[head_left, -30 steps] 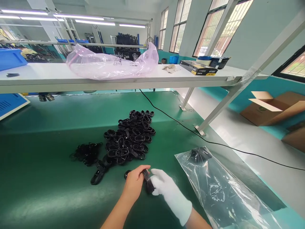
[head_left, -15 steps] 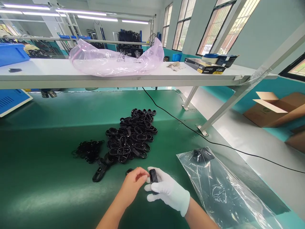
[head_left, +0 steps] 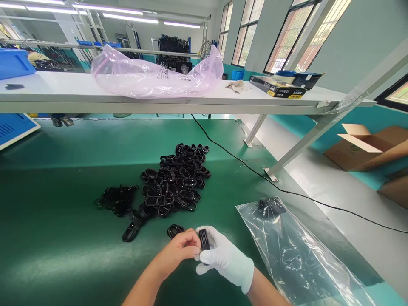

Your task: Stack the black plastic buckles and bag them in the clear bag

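Observation:
My right hand [head_left: 223,260], in a white glove, grips a small coiled black cable [head_left: 204,240] between thumb and fingers. Against the coil's left side, my bare left hand [head_left: 180,250] has its thumb and fingertips pinched together; whatever finer part they hold is hidden. Another black cable coil [head_left: 175,230] lies on the green table just beyond my left hand and is partly covered by it. Farther back is a large heap of similar black coils [head_left: 174,182]. To its left sits a smaller pile of thin black pieces [head_left: 118,199], too fine to make out.
At the right lies a clear plastic bag [head_left: 302,255] with a black item in its far end. A black cord [head_left: 229,154] runs across the green table [head_left: 79,255]. A white shelf [head_left: 143,105] spans the back, bearing a pinkish plastic bag [head_left: 153,80]. An open carton [head_left: 366,146] stands beyond.
My left fingers have shifted down along the coil and closed in on it. The coil sits slightly lower, and more of the loose coil beyond my left hand shows.

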### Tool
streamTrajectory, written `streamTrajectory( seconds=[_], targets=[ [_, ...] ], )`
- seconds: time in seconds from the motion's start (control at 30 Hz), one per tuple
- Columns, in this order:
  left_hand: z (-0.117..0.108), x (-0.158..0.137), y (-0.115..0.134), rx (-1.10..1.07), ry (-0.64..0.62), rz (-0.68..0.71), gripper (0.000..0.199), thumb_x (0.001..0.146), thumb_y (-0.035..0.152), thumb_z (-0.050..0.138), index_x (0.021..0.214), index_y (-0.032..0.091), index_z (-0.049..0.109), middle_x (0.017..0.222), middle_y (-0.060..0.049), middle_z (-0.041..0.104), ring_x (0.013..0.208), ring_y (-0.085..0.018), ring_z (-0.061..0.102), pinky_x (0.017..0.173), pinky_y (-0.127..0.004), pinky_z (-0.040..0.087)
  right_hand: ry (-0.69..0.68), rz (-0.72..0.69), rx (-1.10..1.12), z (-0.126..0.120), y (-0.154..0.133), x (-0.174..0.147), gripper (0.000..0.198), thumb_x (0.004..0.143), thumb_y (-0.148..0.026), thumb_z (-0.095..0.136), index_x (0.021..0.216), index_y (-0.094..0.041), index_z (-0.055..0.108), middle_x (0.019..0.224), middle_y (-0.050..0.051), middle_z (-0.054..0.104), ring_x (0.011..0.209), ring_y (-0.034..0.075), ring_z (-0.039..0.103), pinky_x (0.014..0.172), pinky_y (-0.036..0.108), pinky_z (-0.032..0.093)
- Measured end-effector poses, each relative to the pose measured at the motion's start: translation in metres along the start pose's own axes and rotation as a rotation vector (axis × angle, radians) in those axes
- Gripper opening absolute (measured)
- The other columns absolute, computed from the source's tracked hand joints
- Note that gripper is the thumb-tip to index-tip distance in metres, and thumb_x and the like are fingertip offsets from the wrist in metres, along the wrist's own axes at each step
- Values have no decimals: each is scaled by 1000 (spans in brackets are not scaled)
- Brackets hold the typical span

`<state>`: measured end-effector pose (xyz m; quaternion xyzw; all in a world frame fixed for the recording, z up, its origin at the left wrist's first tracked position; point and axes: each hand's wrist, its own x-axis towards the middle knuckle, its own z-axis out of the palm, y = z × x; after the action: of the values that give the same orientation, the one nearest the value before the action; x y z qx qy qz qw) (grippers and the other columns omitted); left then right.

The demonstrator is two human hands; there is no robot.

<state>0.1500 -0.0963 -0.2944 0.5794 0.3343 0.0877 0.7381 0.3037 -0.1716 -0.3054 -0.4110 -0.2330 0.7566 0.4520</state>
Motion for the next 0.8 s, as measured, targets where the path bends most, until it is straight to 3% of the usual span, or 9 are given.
streamTrajectory(
  seconds=[0.2, 0.33, 0.43, 0.5, 0.6, 0.67, 0.8],
  targets=[
    [1, 2, -1, 54, 31, -9, 7, 71, 25, 52, 67, 18, 52, 75, 3, 43, 70, -11, 39, 66, -22, 34, 30, 16, 17, 0, -2, 0, 54, 59, -24, 75, 105, -21, 48, 97, 2, 51, 83, 15, 53, 68, 34, 50],
    [-2, 4, 1, 113, 185, 8, 19, 75, 30, 50, 90, 21, 58, 83, 0, 54, 80, -15, 47, 74, -26, 38, 12, 24, 149, -1, -4, -3, 60, 55, -27, 78, 106, -23, 46, 96, 2, 49, 85, 15, 54, 70, 33, 47],
    [-9, 8, -5, 147, 339, 34, 24, 76, 33, 48, 94, 20, 58, 86, -2, 56, 82, -16, 50, 76, -27, 40, 4, 4, 190, -8, 5, 2, 58, 55, -29, 77, 104, -23, 47, 99, 3, 49, 84, 14, 54, 67, 30, 45],
    [-18, 10, -16, 240, 438, 38, 23, 77, 33, 47, 93, 21, 58, 86, -2, 57, 81, -16, 52, 75, -27, 40, 113, 4, 135, -18, 17, 11, 55, 54, -29, 77, 100, -21, 49, 96, 3, 51, 77, 13, 54, 64, 28, 44],
    [-35, 10, -38, 483, 622, -54, 21, 77, 31, 43, 91, 23, 58, 88, -2, 57, 77, -16, 54, 73, -29, 40, 470, 93, -116, -41, 40, 25, 50, 46, -27, 78, 88, -17, 53, 78, 1, 53, 65, 14, 53, 60, 31, 44],
    [-41, 8, -53, 643, 699, -173, 25, 76, 31, 44, 97, 24, 56, 96, -3, 57, 86, -19, 55, 71, -29, 40, 539, 74, -246, -57, 54, 32, 44, 53, -32, 72, 90, -16, 55, 78, 3, 56, 72, 19, 56, 69, 36, 45],
    [-35, 11, -70, 911, 661, -289, 61, 64, 36, 58, 121, 21, 44, 121, -10, 48, 111, -29, 44, 81, -34, 39, 676, 44, -560, -78, 70, 38, 46, 57, -36, 67, 99, -20, 60, 98, 7, 57, 99, 26, 54, 86, 38, 40]
  ],
)
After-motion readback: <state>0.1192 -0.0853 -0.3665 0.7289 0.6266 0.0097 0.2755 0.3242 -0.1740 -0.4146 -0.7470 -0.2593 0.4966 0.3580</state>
